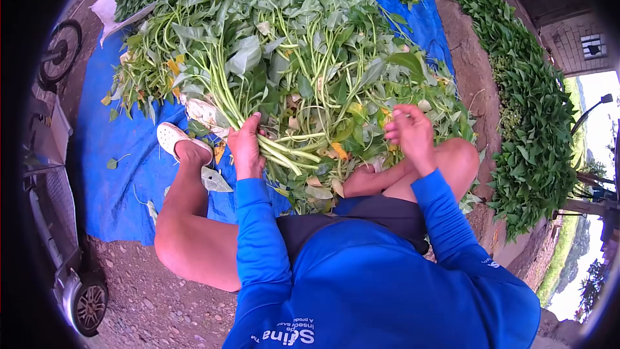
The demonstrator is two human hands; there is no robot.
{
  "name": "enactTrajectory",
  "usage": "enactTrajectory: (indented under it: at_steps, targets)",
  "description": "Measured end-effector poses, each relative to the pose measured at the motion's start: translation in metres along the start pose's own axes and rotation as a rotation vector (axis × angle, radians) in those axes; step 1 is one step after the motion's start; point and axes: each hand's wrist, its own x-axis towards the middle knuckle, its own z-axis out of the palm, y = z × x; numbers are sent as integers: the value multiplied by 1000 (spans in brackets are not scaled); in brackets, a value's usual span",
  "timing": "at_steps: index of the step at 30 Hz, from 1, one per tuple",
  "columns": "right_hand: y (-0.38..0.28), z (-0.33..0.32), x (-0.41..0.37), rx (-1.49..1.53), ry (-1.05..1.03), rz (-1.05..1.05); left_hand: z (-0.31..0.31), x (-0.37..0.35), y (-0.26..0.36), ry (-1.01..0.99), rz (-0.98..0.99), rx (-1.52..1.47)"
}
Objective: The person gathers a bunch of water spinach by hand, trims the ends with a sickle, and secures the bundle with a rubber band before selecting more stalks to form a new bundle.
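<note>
Single leafy bunch (227,94) slants — tips far left, cut ends near right — left hand (246,146) grasping it, right hand (411,134) released

A heap of leafy stems (284,10) is cut off at the far edge; small shirt lettering (303,320) is illegible.

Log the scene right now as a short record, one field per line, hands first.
Left hand: left hand gripping a bunch of stems, cut ends toward the person
Right hand: right hand raised above the right leg, fingers curled, no item visible in it
Pile: leafy greens, with yellow leaves among them
Under pile: blue tarp, partly uncovered at left
Footwear: pale clog on left foot
Right side: more greens beyond the tarp
Lower left: wheel on stony ground
</note>
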Motion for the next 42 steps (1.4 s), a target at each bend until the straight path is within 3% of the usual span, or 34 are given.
enactTrajectory:
  at_steps: [1, 3, 5, 7, 10, 12, 13, 15, 18, 21, 22, 25, 26, 29, 35, 38, 41, 42]
  targets:
    - [-20, -21, 12, -295, 135, 10, -1, -3, 8, -15, -28, 7]
    - [-20, -50, 43, -1062, 349, -197, 1, -11, 16, -39, -58, 7]
    - [-17, -17, 69, -760, 300, -385, 5, -14, 19, -72, -91, -15]
    - [-15, 51, 84, -384, -72, -324, -1, -6, 6, -112, -104, -12]
    - [9, 148, 108, -186, -420, 138, -4, -7, 2, -71, -73, 52]
    - [39, 204, 121, -265, -429, 383, -7, -16, 12, -29, -40, 138]
    - [47, 216, 112, -244, -421, 346, -9, -20, 17, -15, -35, 147]
    - [94, 250, 115, -705, -61, -155, -9, -24, 24, 5, -17, 156]
    - [91, 262, 109, -580, 98, 42, -9, -19, 24, 24, -9, 150]
    - [80, 258, 119, -194, -50, 385, -7, -15, 22, 8, -43, 149]
    - [147, 280, 166, -419, 5, 196, -5, -15, 23, 1, -52, 142]
    - [122, 249, 142, -82, -15, 22, 0, -18, 24, -12, -42, 125]
    - [117, 245, 139, 130, -15, 195, -1, -17, 24, -10, -43, 132]
    - [125, 230, 138, 198, -8, 248, -2, -19, 25, -1, -53, 137]
    - [75, 156, 98, 219, -130, 181, -7, -14, 21, -23, -81, 159]
    - [61, 112, 103, 22, -240, 31, -7, -12, 15, -51, -95, 175]
    - [25, 82, 96, 80, -243, 181, -2, -17, 14, -60, -120, 180]
    - [13, 76, 88, 267, -256, 235, 0, -20, 15, -54, -124, 180]
